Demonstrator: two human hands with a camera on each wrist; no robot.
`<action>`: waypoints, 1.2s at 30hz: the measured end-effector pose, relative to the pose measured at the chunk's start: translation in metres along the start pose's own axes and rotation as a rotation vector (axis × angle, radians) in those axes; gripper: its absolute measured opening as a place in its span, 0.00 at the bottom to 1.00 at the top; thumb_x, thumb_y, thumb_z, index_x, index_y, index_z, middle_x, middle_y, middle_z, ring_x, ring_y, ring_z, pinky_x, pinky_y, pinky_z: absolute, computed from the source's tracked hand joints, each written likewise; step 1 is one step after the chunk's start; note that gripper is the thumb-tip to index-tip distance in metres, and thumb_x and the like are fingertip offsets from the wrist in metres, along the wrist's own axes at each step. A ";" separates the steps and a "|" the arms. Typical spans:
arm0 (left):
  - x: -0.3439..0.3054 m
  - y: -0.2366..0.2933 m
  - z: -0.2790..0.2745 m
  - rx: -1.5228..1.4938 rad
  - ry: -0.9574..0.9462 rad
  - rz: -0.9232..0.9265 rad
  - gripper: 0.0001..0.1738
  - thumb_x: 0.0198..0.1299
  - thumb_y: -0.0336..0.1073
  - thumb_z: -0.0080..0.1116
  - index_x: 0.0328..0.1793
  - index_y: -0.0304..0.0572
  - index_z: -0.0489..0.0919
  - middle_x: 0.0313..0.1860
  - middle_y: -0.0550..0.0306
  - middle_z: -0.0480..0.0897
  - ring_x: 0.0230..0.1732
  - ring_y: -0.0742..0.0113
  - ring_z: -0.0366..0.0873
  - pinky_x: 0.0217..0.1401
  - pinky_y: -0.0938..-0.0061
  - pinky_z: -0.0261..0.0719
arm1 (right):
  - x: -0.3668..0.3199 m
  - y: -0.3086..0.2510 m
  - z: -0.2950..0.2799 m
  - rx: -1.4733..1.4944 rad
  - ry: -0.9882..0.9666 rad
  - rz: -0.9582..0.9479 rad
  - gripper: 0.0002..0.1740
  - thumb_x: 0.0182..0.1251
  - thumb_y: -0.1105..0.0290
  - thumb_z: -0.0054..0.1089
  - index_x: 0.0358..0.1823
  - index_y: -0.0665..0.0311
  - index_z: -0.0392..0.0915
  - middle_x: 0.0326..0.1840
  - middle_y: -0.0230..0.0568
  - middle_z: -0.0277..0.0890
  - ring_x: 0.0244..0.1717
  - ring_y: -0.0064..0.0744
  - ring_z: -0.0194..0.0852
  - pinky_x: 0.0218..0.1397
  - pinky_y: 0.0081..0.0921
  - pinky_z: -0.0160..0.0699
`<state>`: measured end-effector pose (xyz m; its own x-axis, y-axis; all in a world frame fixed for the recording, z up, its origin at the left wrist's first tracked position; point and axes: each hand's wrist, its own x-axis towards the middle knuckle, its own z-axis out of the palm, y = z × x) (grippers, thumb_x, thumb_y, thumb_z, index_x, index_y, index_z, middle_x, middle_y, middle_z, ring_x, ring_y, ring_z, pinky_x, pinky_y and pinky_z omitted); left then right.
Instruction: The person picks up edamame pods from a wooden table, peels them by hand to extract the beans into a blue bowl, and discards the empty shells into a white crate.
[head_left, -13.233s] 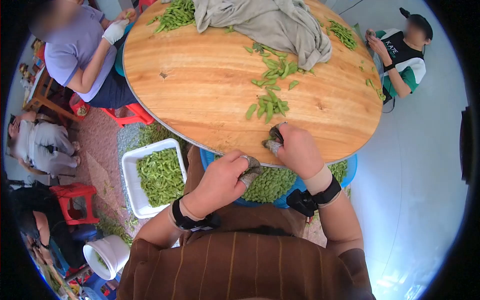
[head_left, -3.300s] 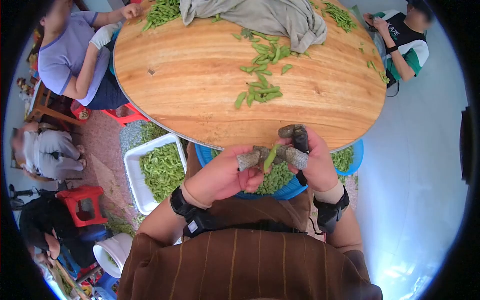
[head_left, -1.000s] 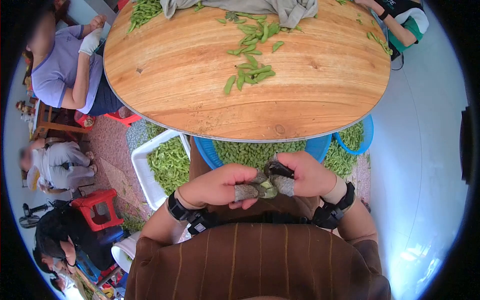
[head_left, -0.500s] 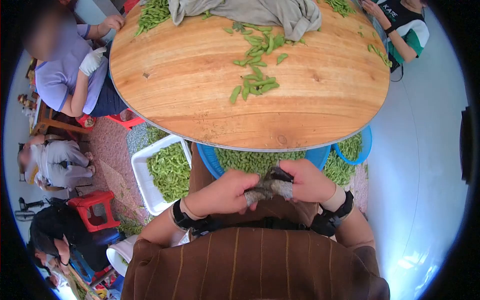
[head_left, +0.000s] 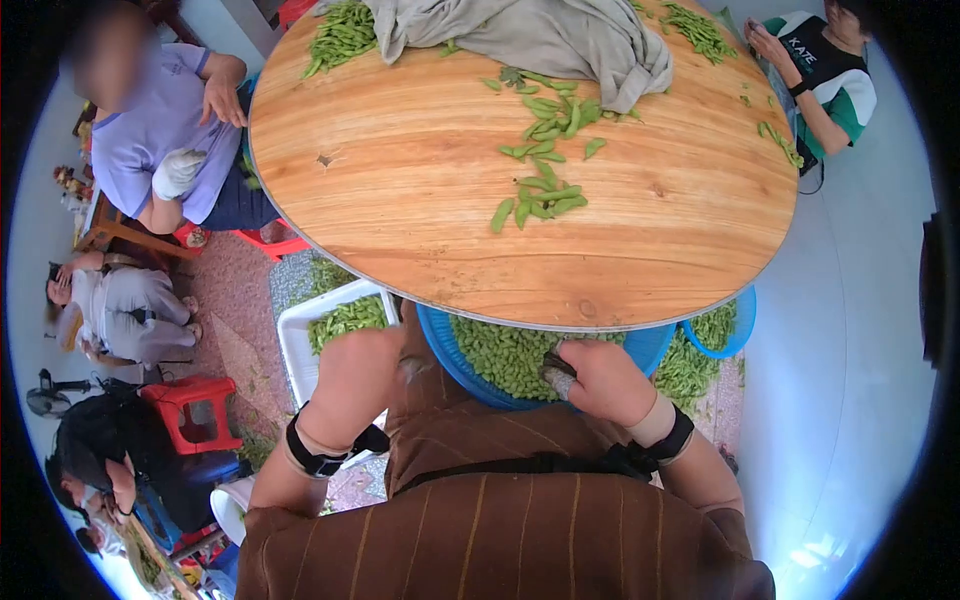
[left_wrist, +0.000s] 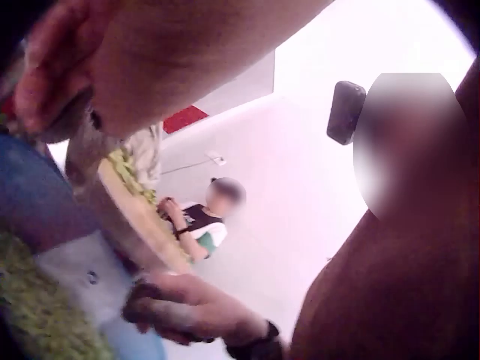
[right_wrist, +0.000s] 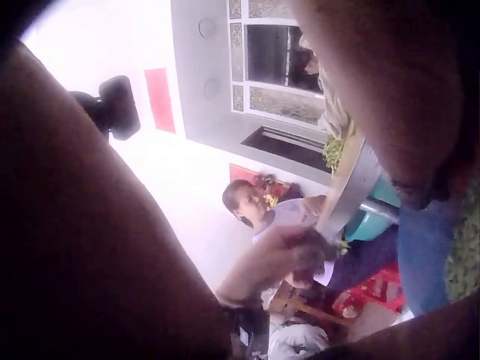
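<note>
By tub point(head_left: 652, 344), cannot tell finger grip, right hand point(head_left: 605, 382) or left hand point(head_left: 360, 380); might drop pods point(head_left: 350, 318) among beans point(head_left: 500, 355) if hasty.

Green on the pods point(head_left: 568, 203), grained honey-brown across the table point(head_left: 400, 180), blue on the basin point(head_left: 650, 348), white on the tub point(head_left: 297, 350), brown with yellowish stripes on the garment point(head_left: 500, 540).

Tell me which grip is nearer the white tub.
Left. In the head view, the left grip covers part of the white tub; the right grip is farther right, overlapping the blue basin.
</note>
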<state>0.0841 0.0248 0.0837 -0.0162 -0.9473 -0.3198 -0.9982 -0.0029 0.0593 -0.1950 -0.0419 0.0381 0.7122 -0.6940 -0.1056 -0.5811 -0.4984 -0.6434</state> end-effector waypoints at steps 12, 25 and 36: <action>0.118 0.059 -0.021 -0.235 0.583 0.118 0.11 0.46 0.25 0.56 0.39 0.35 0.74 0.41 0.43 0.75 0.36 0.43 0.77 0.39 0.58 0.77 | -0.031 0.009 -0.009 0.159 -0.032 0.002 0.12 0.59 0.71 0.53 0.42 0.70 0.70 0.34 0.56 0.73 0.36 0.54 0.74 0.39 0.39 0.74; 0.046 0.082 -0.005 -1.538 -0.320 0.182 0.07 0.64 0.26 0.46 0.47 0.37 0.72 0.31 0.61 0.78 0.26 0.77 0.74 0.26 0.83 0.71 | -0.012 -0.025 -0.044 0.832 0.106 0.188 0.17 0.62 0.75 0.48 0.53 0.63 0.70 0.28 0.30 0.76 0.21 0.17 0.74 0.21 0.17 0.74; 0.046 0.096 0.010 -0.525 0.490 0.494 0.06 0.61 0.24 0.53 0.43 0.35 0.76 0.32 0.60 0.78 0.30 0.76 0.75 0.31 0.80 0.74 | -0.013 -0.021 -0.043 0.904 0.155 0.226 0.10 0.61 0.77 0.50 0.43 0.63 0.77 0.26 0.28 0.76 0.22 0.13 0.70 0.20 0.14 0.68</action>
<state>-0.0131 -0.0158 0.0649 -0.2937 -0.9096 0.2937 -0.7257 0.4122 0.5509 -0.2091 -0.0446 0.0859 0.5218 -0.8188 -0.2392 -0.1271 0.2026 -0.9710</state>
